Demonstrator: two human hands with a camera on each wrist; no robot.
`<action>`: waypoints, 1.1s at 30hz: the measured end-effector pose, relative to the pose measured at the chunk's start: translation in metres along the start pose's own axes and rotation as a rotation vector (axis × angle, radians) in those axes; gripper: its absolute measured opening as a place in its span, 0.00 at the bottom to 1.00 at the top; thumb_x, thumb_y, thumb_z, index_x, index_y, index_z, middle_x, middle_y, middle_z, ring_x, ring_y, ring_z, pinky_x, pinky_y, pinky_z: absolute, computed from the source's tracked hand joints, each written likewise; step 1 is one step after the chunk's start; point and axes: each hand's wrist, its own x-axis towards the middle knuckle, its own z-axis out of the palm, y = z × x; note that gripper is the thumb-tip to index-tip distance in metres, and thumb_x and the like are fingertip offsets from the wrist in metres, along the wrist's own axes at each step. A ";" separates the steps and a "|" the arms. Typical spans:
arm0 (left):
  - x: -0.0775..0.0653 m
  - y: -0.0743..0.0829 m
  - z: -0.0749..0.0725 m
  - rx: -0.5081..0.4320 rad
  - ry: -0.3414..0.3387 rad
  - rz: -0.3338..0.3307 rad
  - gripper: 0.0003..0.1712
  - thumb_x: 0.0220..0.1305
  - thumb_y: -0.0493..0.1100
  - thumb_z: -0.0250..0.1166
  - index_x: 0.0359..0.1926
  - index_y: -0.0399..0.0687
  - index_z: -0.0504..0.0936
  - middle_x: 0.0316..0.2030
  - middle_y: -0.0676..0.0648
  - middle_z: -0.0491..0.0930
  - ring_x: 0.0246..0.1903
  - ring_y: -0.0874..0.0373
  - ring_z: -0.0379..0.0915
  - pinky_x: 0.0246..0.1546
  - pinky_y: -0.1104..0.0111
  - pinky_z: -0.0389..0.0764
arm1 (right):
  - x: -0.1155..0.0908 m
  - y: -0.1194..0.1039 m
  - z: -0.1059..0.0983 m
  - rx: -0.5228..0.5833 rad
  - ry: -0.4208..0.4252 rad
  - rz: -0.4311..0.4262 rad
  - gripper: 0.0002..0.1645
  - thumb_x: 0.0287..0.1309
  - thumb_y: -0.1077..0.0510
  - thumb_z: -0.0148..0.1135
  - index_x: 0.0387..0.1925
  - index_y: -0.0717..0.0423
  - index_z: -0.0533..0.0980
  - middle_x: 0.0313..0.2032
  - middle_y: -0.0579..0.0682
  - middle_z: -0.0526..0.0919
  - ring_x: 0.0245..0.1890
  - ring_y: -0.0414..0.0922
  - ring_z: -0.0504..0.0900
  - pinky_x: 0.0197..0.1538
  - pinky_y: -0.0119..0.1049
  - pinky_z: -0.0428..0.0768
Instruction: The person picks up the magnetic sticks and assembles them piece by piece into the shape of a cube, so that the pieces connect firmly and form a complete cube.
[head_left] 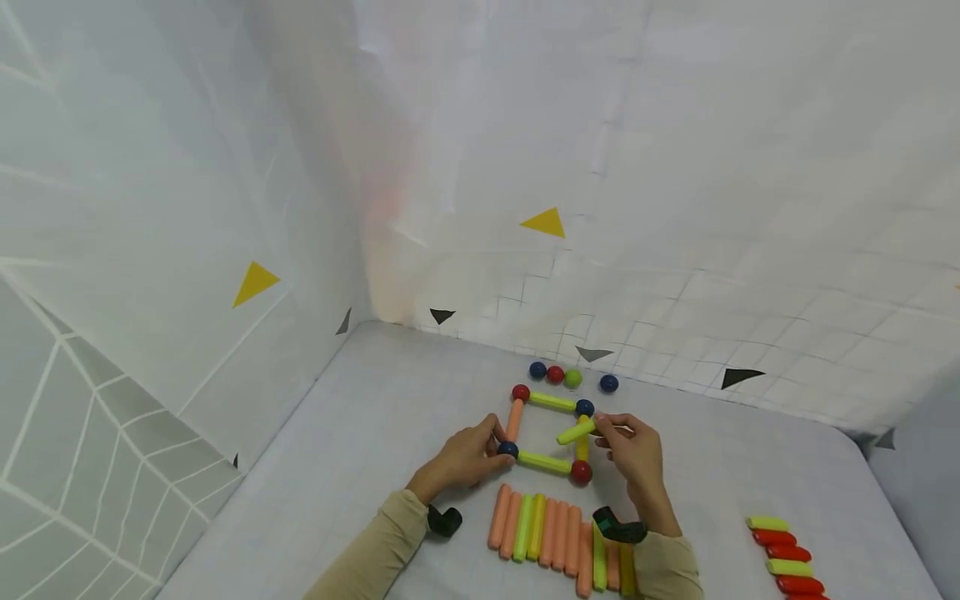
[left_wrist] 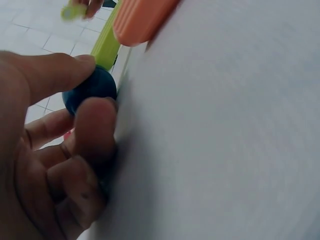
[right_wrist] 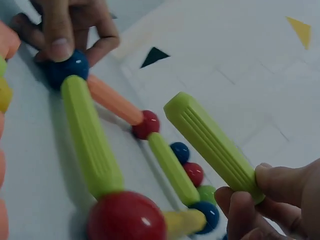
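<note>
A square frame of rods and balls lies flat on the table. Its corners are a near-left blue ball (head_left: 507, 450), a far-left red ball (head_left: 521, 392), a far-right blue ball (head_left: 585, 407) and a near-right red ball (right_wrist: 126, 218). Orange, green and yellow rods form the sides. My left hand (head_left: 471, 452) grips the near-left blue ball between thumb and fingers. Above the frame's right side, my right hand (head_left: 632, 447) pinches one end of a loose light-green rod (right_wrist: 212, 145), whose other end points freely out over the square.
A row of orange, green and yellow rods (head_left: 560, 533) lies in front of the frame, partly under the right wrist. Several loose balls (head_left: 555, 374) sit behind it near the wall. Red and green rods (head_left: 791, 553) are lined up at the right.
</note>
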 end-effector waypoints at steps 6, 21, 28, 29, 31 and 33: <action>-0.001 0.001 0.000 0.011 0.008 -0.009 0.19 0.70 0.54 0.72 0.51 0.55 0.73 0.33 0.55 0.79 0.22 0.64 0.71 0.26 0.71 0.71 | 0.005 -0.002 0.033 -0.128 -0.014 -0.124 0.20 0.70 0.45 0.69 0.45 0.59 0.85 0.37 0.55 0.93 0.29 0.41 0.87 0.28 0.32 0.78; -0.004 -0.004 0.003 0.027 0.027 0.037 0.19 0.70 0.53 0.73 0.50 0.55 0.72 0.29 0.57 0.77 0.19 0.66 0.69 0.25 0.73 0.70 | -0.003 -0.003 0.062 -0.465 0.020 -0.325 0.18 0.71 0.45 0.68 0.36 0.56 0.87 0.26 0.46 0.91 0.25 0.42 0.82 0.28 0.35 0.72; -0.001 0.001 0.006 0.041 0.001 0.025 0.22 0.72 0.55 0.71 0.54 0.54 0.70 0.25 0.57 0.76 0.14 0.65 0.70 0.21 0.73 0.69 | -0.005 0.002 0.058 -0.535 0.027 -0.387 0.16 0.68 0.46 0.70 0.41 0.54 0.91 0.30 0.48 0.91 0.23 0.41 0.78 0.28 0.36 0.72; -0.001 0.003 0.006 0.048 -0.006 0.025 0.23 0.73 0.56 0.70 0.56 0.53 0.69 0.24 0.57 0.76 0.14 0.65 0.70 0.20 0.72 0.69 | -0.005 0.002 0.057 -0.545 0.023 -0.394 0.17 0.68 0.45 0.71 0.42 0.54 0.91 0.32 0.49 0.92 0.25 0.41 0.80 0.28 0.37 0.73; 0.001 0.006 0.006 0.075 -0.022 0.025 0.26 0.74 0.58 0.67 0.60 0.53 0.66 0.21 0.55 0.75 0.13 0.63 0.70 0.19 0.71 0.69 | -0.006 0.001 0.052 -0.547 0.014 -0.395 0.17 0.68 0.45 0.71 0.45 0.53 0.91 0.35 0.50 0.92 0.27 0.42 0.83 0.30 0.38 0.76; 0.004 0.010 0.005 0.144 -0.030 0.020 0.28 0.75 0.62 0.65 0.63 0.56 0.65 0.21 0.54 0.75 0.16 0.62 0.70 0.21 0.69 0.69 | -0.007 -0.001 0.045 -0.536 0.006 -0.391 0.18 0.68 0.45 0.70 0.47 0.53 0.90 0.38 0.51 0.93 0.32 0.45 0.86 0.34 0.41 0.80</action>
